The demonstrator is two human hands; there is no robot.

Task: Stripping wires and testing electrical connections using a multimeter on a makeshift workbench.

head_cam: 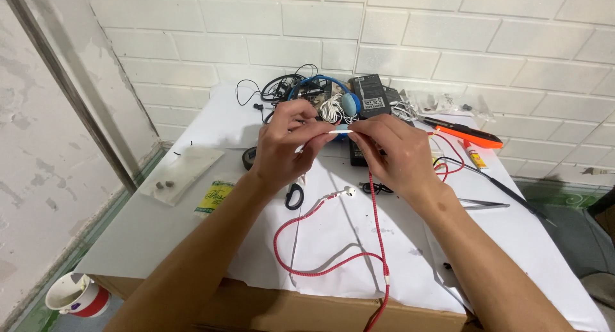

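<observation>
Both hands are raised over the middle of the surface [192,197], which is covered with white paper. The left hand [285,143] and the right hand [394,149] face each other, and each is pinched shut on one end of a short white plug [341,132] held level between their fingertips. A red braided cable [378,223] hangs down from under the right hand, runs toward the near edge of the surface and drops over it. A second stretch of the same red cable loops across the paper and ends in a white earbud [350,191] that lies just below the hands.

Just beside the left wrist lies a pair of scissors with black handles [294,196]. Behind the hands, against the white brick wall [448,43], a pile of gear is heaped: blue headphones [333,95], tangled black wires [269,88] and a black power adapter [370,95]. To the right lie an orange-handled tool [467,134], a small glue tube [475,156] and metal tweezers [483,205]. On the left of the surface lie a clear plastic bag [182,172] and a small yellow-green packet [214,196]. On the floor at the lower left stands a red and white paper cup [77,295].
</observation>
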